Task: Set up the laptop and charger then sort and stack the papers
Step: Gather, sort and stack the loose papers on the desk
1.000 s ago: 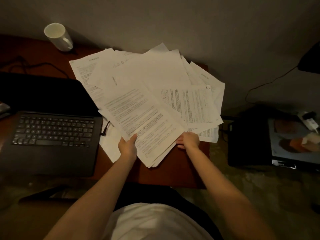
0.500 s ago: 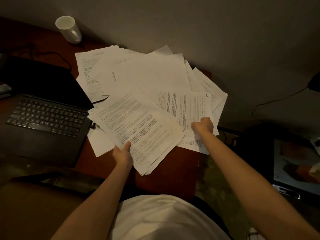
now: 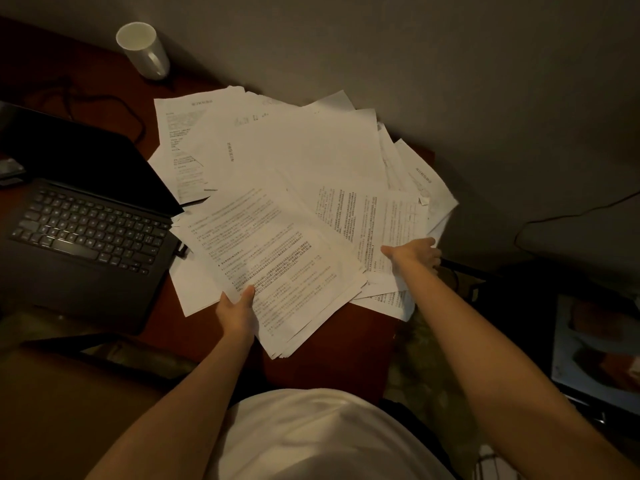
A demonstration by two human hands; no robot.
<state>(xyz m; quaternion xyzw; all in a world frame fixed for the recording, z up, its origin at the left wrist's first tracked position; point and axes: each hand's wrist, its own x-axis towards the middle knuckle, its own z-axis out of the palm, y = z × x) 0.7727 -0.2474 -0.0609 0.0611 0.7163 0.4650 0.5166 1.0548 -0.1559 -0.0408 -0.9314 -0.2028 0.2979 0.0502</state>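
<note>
A wide spread of loose printed papers [image 3: 294,157] covers the middle of the red-brown desk [image 3: 346,341]. My left hand [image 3: 237,311] grips the near edge of a thick bundle of sheets [image 3: 277,265], thumb on top. Over at the right rim of the spread, my right hand [image 3: 414,254] takes hold of the sheets there [image 3: 381,220], fingers tucked under their edge. An open black laptop [image 3: 86,237] with a dark screen sits at the left, touching the papers. A black charger cable [image 3: 104,102] runs behind the laptop.
A white mug [image 3: 143,50] stands at the back left near the wall. Right of the desk, dark furniture [image 3: 519,306] bears a flat item with an orange picture [image 3: 595,344]. A thin cable [image 3: 571,216] trails along the wall there. A dark chair edge [image 3: 86,344] shows lower left.
My right hand has reached further right and away from me, from the bundle's corner to the right edge of the spread. The left hand keeps its grip. The view has shifted right.
</note>
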